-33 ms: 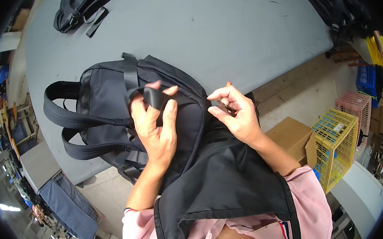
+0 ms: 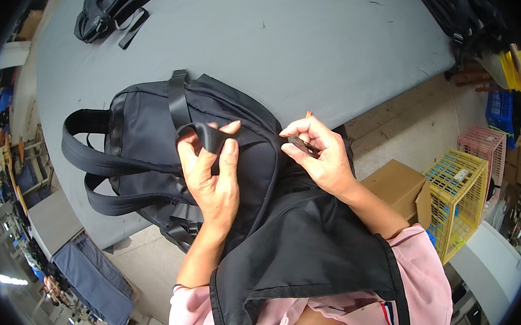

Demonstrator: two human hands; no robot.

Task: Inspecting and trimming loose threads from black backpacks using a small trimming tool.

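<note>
A black backpack (image 2: 149,115) lies on the grey table in front of me, its padded shoulder straps (image 2: 94,160) looping out to the left. My left hand (image 2: 211,180) is over the pack, fingers curled, with a black webbing strap (image 2: 209,138) looped around them. To the right of the pack's edge, my right hand (image 2: 324,158) pinches a small dark tool (image 2: 303,145). An orange tip shows above that hand's fingers; the rest of the tool is hidden, so its exact kind is unclear. A second strap (image 2: 178,99) crosses the pack's upper part.
The grey table (image 2: 317,39) spreads beyond the pack. Another black bag (image 2: 111,4) lies at its far left, and more black bags (image 2: 464,20) are at the far right. On the right stand a cardboard box (image 2: 394,187) and a yellow crate (image 2: 457,200). A black apron (image 2: 315,245) covers my front.
The strap around my left fingers has shifted slightly and looks sharper. My right hand has barely moved and keeps its pinch on the small dark tool.
</note>
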